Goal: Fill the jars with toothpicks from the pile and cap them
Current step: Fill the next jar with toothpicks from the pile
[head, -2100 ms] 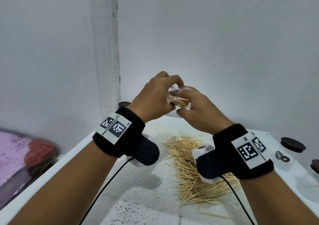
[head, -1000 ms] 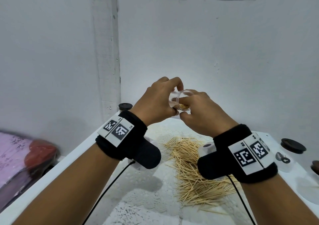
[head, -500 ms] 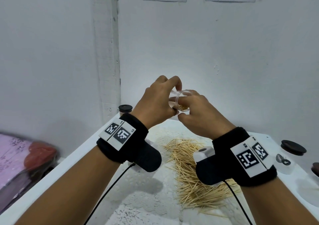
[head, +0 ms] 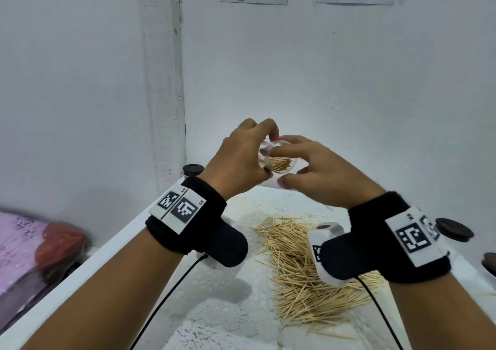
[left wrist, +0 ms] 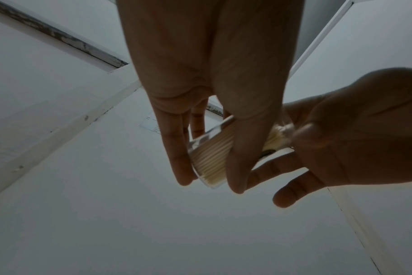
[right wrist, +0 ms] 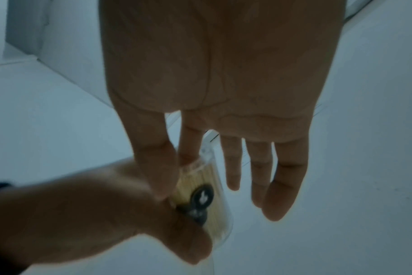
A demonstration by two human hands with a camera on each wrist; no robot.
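A small clear jar [head: 280, 163] partly filled with toothpicks is held tilted in the air above the table, its mouth toward me. My left hand [head: 241, 161] grips its body from the left, thumb and fingers curled round it [left wrist: 209, 160]. My right hand [head: 316, 172] is at the mouth: the straight index finger lies across the rim onto the toothpick ends, the thumb hangs below and apart, and the other fingers are spread straight. A black sticker [right wrist: 201, 198] shows on the jar's side. The loose toothpick pile [head: 300, 269] lies on the white table beneath both wrists.
A dark-lidded jar [head: 192, 169] stands at the table's back left corner by the wall. A dark lid [head: 453, 230] sits at the right, another dark lid [head: 489, 262] at the right edge. Pink cloth and a red object [head: 59, 242] lie beyond the table's left edge [head: 80, 269].
My right hand's fingers have uncurled from the jar's rim and spread out, leaving the index finger at the mouth. The left hand keeps its grip at about the same height.
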